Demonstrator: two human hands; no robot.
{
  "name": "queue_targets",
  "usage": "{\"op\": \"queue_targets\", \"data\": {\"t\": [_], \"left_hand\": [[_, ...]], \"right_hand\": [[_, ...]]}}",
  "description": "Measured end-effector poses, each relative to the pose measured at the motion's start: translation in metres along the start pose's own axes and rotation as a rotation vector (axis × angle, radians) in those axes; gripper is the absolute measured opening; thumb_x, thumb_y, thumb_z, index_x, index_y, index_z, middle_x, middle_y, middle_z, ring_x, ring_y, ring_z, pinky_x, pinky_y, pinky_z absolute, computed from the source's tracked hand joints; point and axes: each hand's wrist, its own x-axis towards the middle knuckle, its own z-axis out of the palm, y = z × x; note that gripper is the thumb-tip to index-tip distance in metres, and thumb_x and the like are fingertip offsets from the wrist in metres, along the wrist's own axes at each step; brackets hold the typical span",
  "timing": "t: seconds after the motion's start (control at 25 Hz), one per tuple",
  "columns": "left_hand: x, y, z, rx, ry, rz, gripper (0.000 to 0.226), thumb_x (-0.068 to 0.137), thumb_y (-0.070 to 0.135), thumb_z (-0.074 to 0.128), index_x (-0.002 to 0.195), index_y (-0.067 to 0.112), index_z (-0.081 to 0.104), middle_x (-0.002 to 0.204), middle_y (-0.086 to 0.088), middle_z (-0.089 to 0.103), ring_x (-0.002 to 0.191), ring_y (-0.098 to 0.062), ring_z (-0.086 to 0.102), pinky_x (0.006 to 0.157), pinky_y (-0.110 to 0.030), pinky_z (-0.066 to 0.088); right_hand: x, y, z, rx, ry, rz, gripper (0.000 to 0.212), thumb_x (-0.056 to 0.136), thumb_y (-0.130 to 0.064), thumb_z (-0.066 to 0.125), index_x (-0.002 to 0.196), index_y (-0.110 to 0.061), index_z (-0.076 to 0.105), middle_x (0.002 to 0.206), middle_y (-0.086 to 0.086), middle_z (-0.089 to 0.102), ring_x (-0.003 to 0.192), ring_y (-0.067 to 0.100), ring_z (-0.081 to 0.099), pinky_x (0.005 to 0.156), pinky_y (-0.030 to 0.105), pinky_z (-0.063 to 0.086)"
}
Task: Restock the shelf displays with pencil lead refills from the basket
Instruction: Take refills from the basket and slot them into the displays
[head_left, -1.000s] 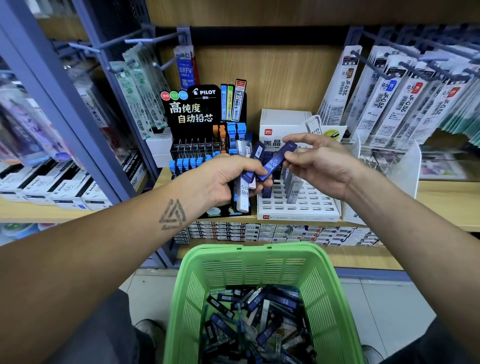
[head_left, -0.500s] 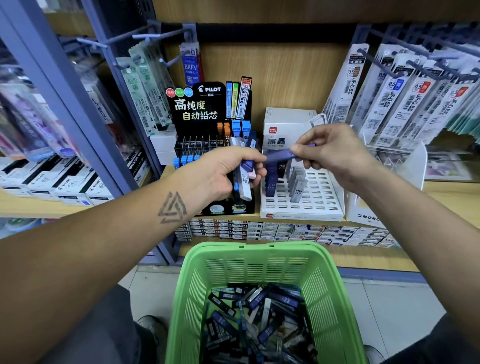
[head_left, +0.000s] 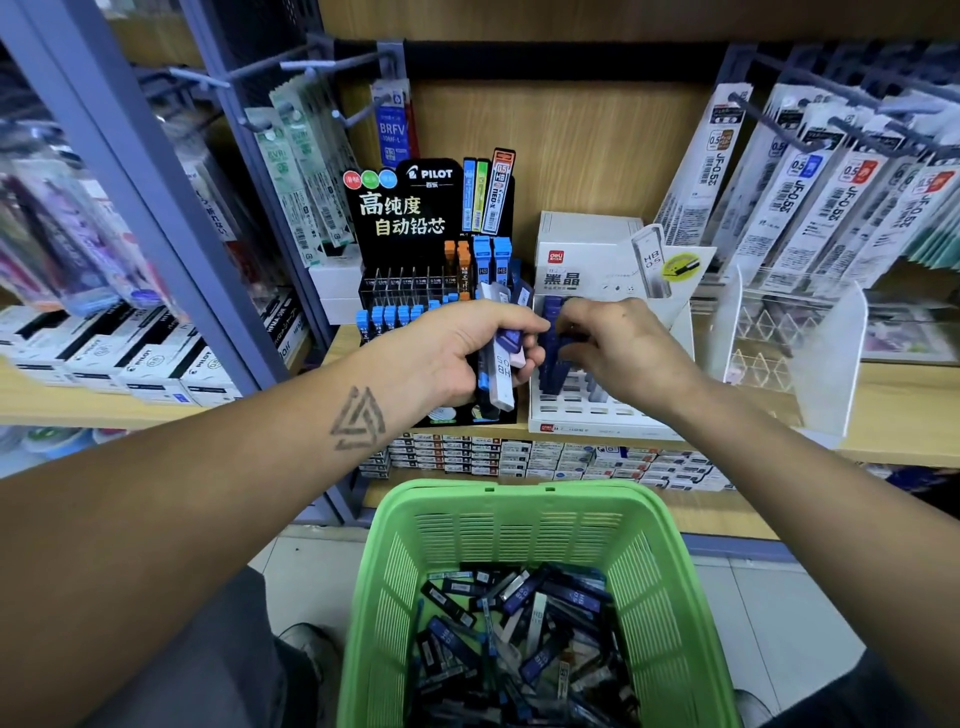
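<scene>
In front of the white slotted tray (head_left: 582, 415), my right hand (head_left: 618, 348) is down among the upright dark blue refill cases (head_left: 551, 353), fingertips pinched on the top of one standing in the tray's back rows. My left hand (head_left: 457, 353), just left of the tray and in front of the black display stand (head_left: 415, 223), has its fingers curled around a small bundle of refill cases (head_left: 501, 364): one clear with a blue cap, one pale with HB printed on it, one dark blue. Below the tray, the green basket (head_left: 519, 514) holds a loose heap of more cases (head_left: 519, 623), mostly dark blue, some clear.

These cases look light, hard and smooth, so I judge they will slide against each other in a bundle and could slip if my left grip slackens. They seem stiff enough to push into a slot, though the leads inside are probably brittle, so I would not want to drop or bend one. The best hold, I think, is a pinch across the narrow sides near the top end, leaving the bottom free to find its slot. The neighbours in the tray stand close together and could tip if nudged.
</scene>
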Motion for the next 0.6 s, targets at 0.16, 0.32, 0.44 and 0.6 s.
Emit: {"op": "queue_targets", "data": {"t": [0.16, 0.32, 0.44, 0.6], "left_hand": [[0.0, 0.001, -0.002, 0.004, -0.007, -0.001, 0.017, 0.087, 0.003, 0.07, 0.073, 0.005, 0.061, 0.056, -0.005, 0.057, 0.047, -0.014, 0.059, 0.046, -0.02, 0.052], [0.001, 0.0, -0.003, 0.018, -0.019, -0.006, 0.02, 0.087, 0.006, 0.071, 0.07, 0.006, 0.061, 0.056, -0.004, 0.057, 0.048, -0.013, 0.057, 0.047, -0.021, 0.049], [0.002, 0.0, -0.003, 0.03, -0.041, -0.027, 0.022, 0.086, 0.009, 0.073, 0.069, 0.007, 0.061, 0.056, -0.004, 0.057, 0.048, -0.013, 0.056, 0.047, -0.021, 0.049], [0.006, -0.002, -0.002, 0.046, -0.095, -0.062, 0.021, 0.085, 0.013, 0.075, 0.071, 0.009, 0.06, 0.057, -0.004, 0.056, 0.046, -0.012, 0.053, 0.042, -0.02, 0.047]], "right_hand": [[0.0, 0.0, 0.004, 0.077, -0.046, -0.023, 0.018, 0.089, -0.003, 0.062, 0.094, -0.02, 0.065, 0.091, 0.007, 0.07, 0.088, 0.029, 0.064, 0.079, 0.04, 0.053], [-0.003, 0.0, 0.011, -0.07, -0.088, 0.005, 0.024, 0.09, -0.003, 0.056, 0.101, -0.019, 0.07, 0.095, 0.008, 0.068, 0.09, 0.032, 0.065, 0.076, 0.04, 0.053], [-0.005, -0.01, 0.011, -0.347, -0.03, -0.019, 0.016, 0.095, -0.02, 0.057, 0.105, -0.021, 0.07, 0.102, 0.005, 0.063, 0.096, 0.034, 0.061, 0.072, 0.04, 0.049], [0.007, -0.024, -0.004, 0.372, 0.137, 0.301, 0.015, 0.099, -0.019, 0.055, 0.098, -0.015, 0.069, 0.088, 0.003, 0.066, 0.079, 0.023, 0.06, 0.068, 0.032, 0.045]]}}
